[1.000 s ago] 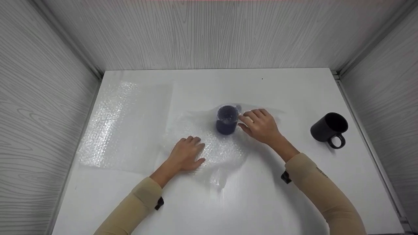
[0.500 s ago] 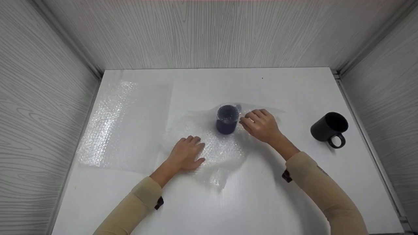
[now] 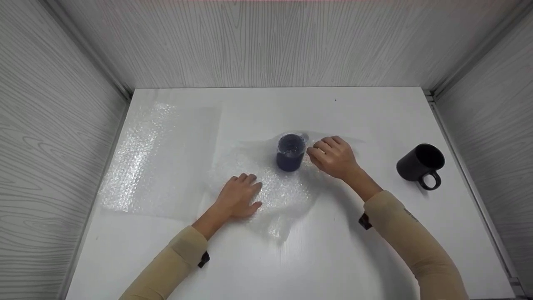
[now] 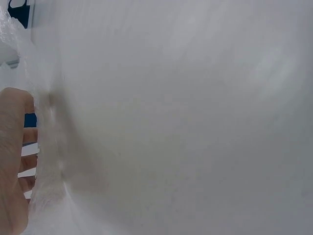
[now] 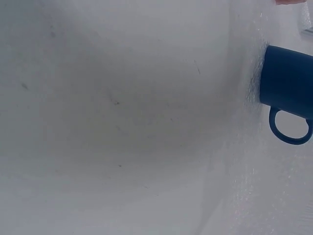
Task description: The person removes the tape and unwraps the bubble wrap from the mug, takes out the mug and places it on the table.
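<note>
A dark blue mug stands upright near the middle of the table, on a crumpled piece of bubble wrap that also covers part of it. In the right wrist view the mug appears at the right edge, its handle showing. My left hand rests with spread fingers on the wrap's near-left part; the left wrist view catches only its side. Just right of the mug, my right hand has its fingers curled on the bubble wrap. Its fingertips are hidden, and this hand is outside the right wrist view.
A black mug lies tilted on its side at the right of the white table, handle toward the near right. Another flat sheet of bubble wrap covers the left part. Grey wood-patterned walls stand at the back and both sides.
The right hand's thumb and index finger have closed together, and the hand has drawn slightly right, away from the blue mug. My left hand and both mugs stay in place.
</note>
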A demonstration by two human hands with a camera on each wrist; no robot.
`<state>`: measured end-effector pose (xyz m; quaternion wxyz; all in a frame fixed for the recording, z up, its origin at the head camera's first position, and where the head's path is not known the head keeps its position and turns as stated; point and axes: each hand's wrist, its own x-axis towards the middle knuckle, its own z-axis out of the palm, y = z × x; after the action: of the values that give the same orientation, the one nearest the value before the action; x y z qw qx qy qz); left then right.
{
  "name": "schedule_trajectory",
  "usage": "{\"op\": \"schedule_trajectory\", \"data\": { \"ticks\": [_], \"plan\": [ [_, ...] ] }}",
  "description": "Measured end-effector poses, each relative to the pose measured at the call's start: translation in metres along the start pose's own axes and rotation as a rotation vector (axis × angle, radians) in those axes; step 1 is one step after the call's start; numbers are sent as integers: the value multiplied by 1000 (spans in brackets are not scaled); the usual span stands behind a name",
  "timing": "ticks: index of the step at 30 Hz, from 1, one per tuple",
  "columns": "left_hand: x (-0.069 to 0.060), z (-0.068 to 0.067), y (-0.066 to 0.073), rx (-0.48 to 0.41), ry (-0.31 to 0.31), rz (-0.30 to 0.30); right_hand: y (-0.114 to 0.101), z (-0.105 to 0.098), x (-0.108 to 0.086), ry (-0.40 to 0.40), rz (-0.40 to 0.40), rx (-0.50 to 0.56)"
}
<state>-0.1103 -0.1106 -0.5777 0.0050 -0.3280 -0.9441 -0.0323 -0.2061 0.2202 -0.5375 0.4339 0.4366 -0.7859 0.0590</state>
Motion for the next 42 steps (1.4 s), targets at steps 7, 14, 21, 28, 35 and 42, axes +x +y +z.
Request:
{"op": "schedule_trajectory", "data": {
  "ticks": [7, 14, 21, 28, 35, 42],
  "plan": [
    [-1, -1, 1, 31, 19, 16, 4, 1, 5, 47, 26, -17],
    [0, 0, 1, 44, 6, 15, 8, 1, 11, 57, 57, -25],
    [0, 0, 1, 43, -11, 8, 12, 2, 20, 93, 82, -54],
    [0, -1, 2, 42, -15, 3, 17, 4, 26, 86, 114, -57],
    [-1, -1, 3, 58, 8, 11, 21, 7, 31, 85, 145, -54],
    [-1, -1, 3, 53, 17, 9, 26, 11, 33, 91, 179, -54]
  ]
}}
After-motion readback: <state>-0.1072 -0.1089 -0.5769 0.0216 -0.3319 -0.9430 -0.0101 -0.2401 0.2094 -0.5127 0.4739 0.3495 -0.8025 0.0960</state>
